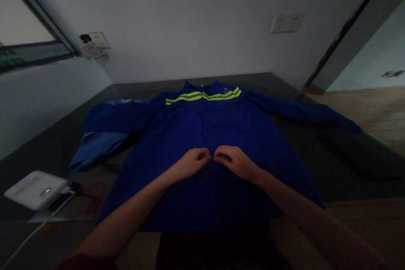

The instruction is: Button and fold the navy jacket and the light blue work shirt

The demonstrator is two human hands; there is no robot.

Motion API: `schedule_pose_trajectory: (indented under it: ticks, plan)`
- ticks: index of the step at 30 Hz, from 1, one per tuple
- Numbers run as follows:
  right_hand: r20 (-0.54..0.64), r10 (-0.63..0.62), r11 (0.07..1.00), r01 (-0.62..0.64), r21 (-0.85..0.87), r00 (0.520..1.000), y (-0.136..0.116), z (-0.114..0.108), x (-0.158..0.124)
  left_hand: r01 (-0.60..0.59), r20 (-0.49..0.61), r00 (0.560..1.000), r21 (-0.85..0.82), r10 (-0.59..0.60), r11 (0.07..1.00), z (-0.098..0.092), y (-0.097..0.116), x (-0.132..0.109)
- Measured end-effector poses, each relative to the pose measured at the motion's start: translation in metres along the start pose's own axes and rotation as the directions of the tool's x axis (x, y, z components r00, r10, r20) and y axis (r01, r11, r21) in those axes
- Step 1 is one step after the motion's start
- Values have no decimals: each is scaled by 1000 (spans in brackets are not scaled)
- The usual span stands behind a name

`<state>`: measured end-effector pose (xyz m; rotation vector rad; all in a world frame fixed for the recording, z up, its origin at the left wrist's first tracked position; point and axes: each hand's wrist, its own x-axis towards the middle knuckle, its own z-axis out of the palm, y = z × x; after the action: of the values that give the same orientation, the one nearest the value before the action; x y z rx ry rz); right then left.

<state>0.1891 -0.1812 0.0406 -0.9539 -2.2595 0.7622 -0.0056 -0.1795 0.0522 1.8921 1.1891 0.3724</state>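
Observation:
A blue long-sleeved work jacket point(243, 126) lies spread front side up on the dark table, collar toward the wall. Yellow-green and grey reflective strips point(221, 94) cross its chest. Along the front opening, below the middle, my left hand point(198, 162) pinches the jacket's edge between thumb and fingers. Close beside it, my right hand point(232, 160) pinches the opposite side of the same opening. The fingertips are a small gap apart. Whatever fastener sits between them is too dark and small to make out.
Under the jacket's left-hand sleeve lies a folded lighter blue garment point(98, 147). A white box-shaped device point(38, 190) with a cable stands at the left on the dark table point(319, 152). A dark flat object point(360, 156) lies at the right. Wall sockets point(287, 22) are behind.

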Motion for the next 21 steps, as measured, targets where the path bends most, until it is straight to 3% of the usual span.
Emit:
schedule_pose_trajectory:
  ticks: [7, 11, 16, 18, 21]
  plan:
    - [-2, 91, 996, -91, 7, 996, -2, 0, 0, -40, -46, 998, 5, 40, 999, -1, 0, -1]
    - [13, 113, 992, -113, 59, 994, -2, -3, 1, -20, -92, 995, 106, 30, 994, -1, 3, -3]
    - [239, 220, 967, -243, 74, 946, 4, -18, -3, 3, -207, 976, 343, 72, 939, -2, 10, -8]
    - [328, 213, 969, -242, 52, 921, 5, -28, -8, -84, -158, 976, 372, 152, 924, -1, 15, -13]
    - [372, 219, 971, -240, 11, 902, 3, -43, -21, -234, 4, 966, 435, 258, 869, 2, 28, -26]
